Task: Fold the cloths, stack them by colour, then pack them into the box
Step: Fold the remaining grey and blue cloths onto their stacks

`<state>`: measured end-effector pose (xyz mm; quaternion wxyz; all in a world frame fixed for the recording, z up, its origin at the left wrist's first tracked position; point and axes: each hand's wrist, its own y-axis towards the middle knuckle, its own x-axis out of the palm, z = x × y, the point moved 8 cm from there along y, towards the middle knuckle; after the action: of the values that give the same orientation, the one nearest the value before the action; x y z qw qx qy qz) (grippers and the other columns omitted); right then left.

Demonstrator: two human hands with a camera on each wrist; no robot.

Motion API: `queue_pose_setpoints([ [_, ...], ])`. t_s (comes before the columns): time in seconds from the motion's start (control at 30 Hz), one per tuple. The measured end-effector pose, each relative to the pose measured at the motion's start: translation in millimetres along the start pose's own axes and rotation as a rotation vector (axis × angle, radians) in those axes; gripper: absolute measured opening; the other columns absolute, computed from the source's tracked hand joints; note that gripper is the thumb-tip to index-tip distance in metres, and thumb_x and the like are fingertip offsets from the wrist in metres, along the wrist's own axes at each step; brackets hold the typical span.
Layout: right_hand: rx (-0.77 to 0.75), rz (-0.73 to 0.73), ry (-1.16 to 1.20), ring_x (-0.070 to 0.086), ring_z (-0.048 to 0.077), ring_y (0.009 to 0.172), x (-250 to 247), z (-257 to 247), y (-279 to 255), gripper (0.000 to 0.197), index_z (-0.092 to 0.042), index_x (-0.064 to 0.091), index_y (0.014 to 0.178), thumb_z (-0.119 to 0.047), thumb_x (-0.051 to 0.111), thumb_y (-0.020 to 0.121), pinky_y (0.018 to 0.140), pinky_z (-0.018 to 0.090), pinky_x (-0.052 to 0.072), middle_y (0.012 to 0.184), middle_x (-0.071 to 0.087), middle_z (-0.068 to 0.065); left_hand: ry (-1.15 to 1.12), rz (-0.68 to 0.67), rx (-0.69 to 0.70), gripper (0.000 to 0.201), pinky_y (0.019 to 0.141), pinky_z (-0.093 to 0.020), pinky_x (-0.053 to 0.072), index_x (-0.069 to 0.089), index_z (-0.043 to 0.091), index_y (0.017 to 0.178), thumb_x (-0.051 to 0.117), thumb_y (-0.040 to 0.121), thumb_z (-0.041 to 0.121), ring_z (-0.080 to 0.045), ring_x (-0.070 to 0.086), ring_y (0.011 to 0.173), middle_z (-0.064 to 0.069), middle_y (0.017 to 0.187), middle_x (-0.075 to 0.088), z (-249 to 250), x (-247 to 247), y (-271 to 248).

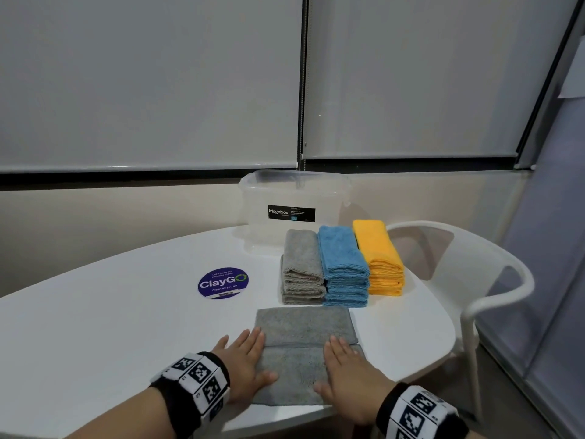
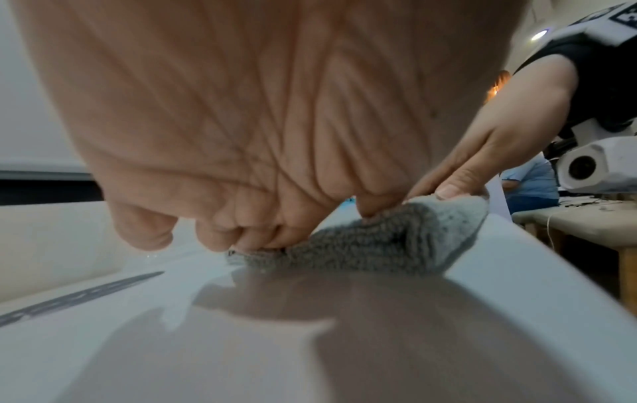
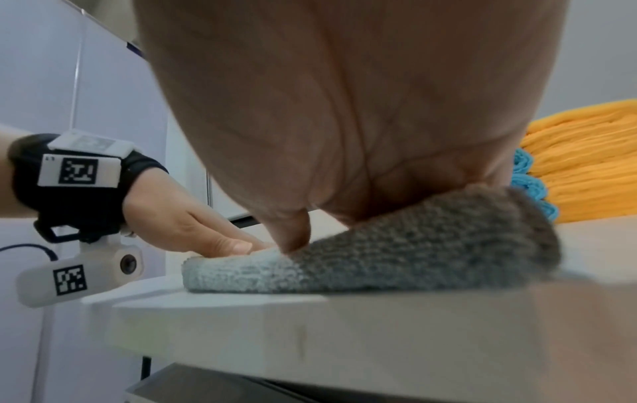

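A grey cloth (image 1: 304,324) lies on the white table (image 1: 126,312) in front of me, its near part folded over into a flap. My left hand (image 1: 250,359) presses flat on the flap's left edge, fingers straight. My right hand (image 1: 348,369) presses flat on its right side. In the wrist views the grey cloth (image 2: 379,245) (image 3: 413,250) bunches a little under the palms. Behind it stand three folded stacks: grey (image 1: 302,267), blue (image 1: 343,267) and yellow (image 1: 380,258). The clear plastic box (image 1: 294,191) sits behind the stacks, with no lid on it.
A round purple ClayGo sticker (image 1: 223,282) is on the table left of the stacks. A white chair (image 1: 493,280) stands at the table's right end. The table's front edge runs just under my wrists. Window blinds fill the background.
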<state>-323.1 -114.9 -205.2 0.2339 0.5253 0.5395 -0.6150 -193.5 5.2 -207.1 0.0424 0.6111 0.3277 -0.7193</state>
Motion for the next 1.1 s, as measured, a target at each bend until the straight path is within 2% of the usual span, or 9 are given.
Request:
queue_pose_setpoints([
  [0.07, 0.043, 0.05, 0.026, -0.015, 0.027, 0.146, -8, -1, 2, 0.128, -0.002, -0.008, 0.15, -0.082, -0.011, 0.05, 0.119, 0.037, -0.004, 0.158, -0.017, 0.014, -0.001, 0.038, -0.037, 0.157, 0.119, -0.042, -0.003, -0.01, 0.013, 0.152, -0.034, 0.015, 0.087, -0.017, -0.01, 0.148, -0.002, 0.16, -0.014, -1, -8, 0],
  [0.17, 0.032, 0.162, 0.036, -0.018, 0.024, 0.146, -23, -12, 11, 0.14, -0.004, -0.01, 0.15, -0.076, -0.027, 0.032, 0.117, 0.036, -0.007, 0.157, -0.019, 0.011, -0.004, 0.129, -0.004, 0.152, 0.119, -0.042, 0.0, -0.009, 0.01, 0.151, -0.036, 0.023, 0.086, -0.017, -0.01, 0.148, -0.004, 0.16, -0.013, 14, -22, 9],
  [0.23, 0.013, 0.162, 0.025, -0.017, 0.022, 0.146, -23, -14, 25, 0.145, -0.006, -0.008, 0.151, -0.075, -0.033, 0.026, 0.117, 0.036, -0.007, 0.158, -0.017, 0.01, 0.0, 0.156, 0.023, 0.133, 0.12, -0.041, 0.002, -0.009, 0.012, 0.152, -0.027, 0.044, 0.088, -0.016, -0.009, 0.148, -0.003, 0.16, -0.011, 28, -23, 19],
  [0.3, 0.009, 0.107, 0.025, -0.015, 0.022, 0.147, -17, -10, 36, 0.147, -0.007, -0.008, 0.151, -0.076, -0.032, 0.023, 0.117, 0.036, -0.007, 0.159, -0.016, 0.009, 0.035, 0.142, -0.015, 0.097, 0.12, -0.04, 0.003, -0.008, 0.014, 0.152, -0.002, 0.08, 0.078, -0.016, -0.008, 0.148, -0.002, 0.16, -0.012, 34, -15, 30],
  [0.37, -0.005, 0.081, 0.02, -0.014, 0.021, 0.147, -14, -3, 36, 0.144, -0.009, -0.008, 0.151, -0.079, -0.028, 0.027, 0.117, 0.035, -0.007, 0.159, -0.015, 0.008, 0.021, 0.115, -0.058, 0.086, 0.12, -0.041, 0.002, -0.009, 0.015, 0.152, 0.015, 0.09, 0.07, -0.015, -0.009, 0.148, 0.0, 0.16, -0.014, 30, -8, 34],
  [0.57, 0.044, 0.148, 0.069, -0.016, 0.019, 0.146, -17, 29, 23, 0.128, -0.01, -0.01, 0.151, -0.081, -0.013, 0.046, 0.117, 0.035, -0.005, 0.158, -0.018, 0.007, 0.021, 0.046, -0.111, 0.124, 0.12, -0.041, 0.0, -0.011, 0.012, 0.152, 0.009, 0.061, 0.094, -0.017, -0.009, 0.148, -0.003, 0.16, -0.014, 5, -13, 33],
  [0.73, 0.036, 0.277, 0.064, -0.018, 0.02, 0.146, -48, 18, 38, 0.128, -0.008, -0.011, 0.151, -0.079, -0.021, 0.044, 0.116, 0.034, -0.008, 0.158, -0.02, 0.008, 0.024, 0.145, 0.061, 0.147, 0.12, -0.039, 0.0, -0.015, 0.012, 0.15, 0.0, 0.034, 0.1, -0.018, -0.01, 0.148, -0.004, 0.159, -0.017, 20, -38, 49],
  [0.93, 0.04, 0.003, -0.001, -0.014, 0.023, 0.147, -26, 21, 77, 0.157, -0.008, -0.012, 0.15, -0.089, -0.022, 0.017, 0.119, 0.039, -0.003, 0.158, -0.018, 0.009, 0.042, 0.081, 0.122, 0.152, 0.119, -0.036, -0.006, -0.016, 0.014, 0.151, 0.007, 0.029, 0.103, -0.019, -0.012, 0.147, -0.003, 0.159, -0.018, 33, -24, 69],
  [1.1, 0.052, -0.049, -0.013, -0.016, 0.021, 0.146, -26, 33, 72, 0.153, -0.011, -0.015, 0.15, -0.093, -0.01, 0.022, 0.119, 0.04, 0.001, 0.157, -0.022, 0.005, -0.001, 0.062, 0.042, 0.152, 0.121, -0.039, 0.0, -0.018, 0.016, 0.15, 0.005, 0.028, 0.104, -0.018, -0.013, 0.147, -0.002, 0.158, -0.02, 8, -21, 68],
])
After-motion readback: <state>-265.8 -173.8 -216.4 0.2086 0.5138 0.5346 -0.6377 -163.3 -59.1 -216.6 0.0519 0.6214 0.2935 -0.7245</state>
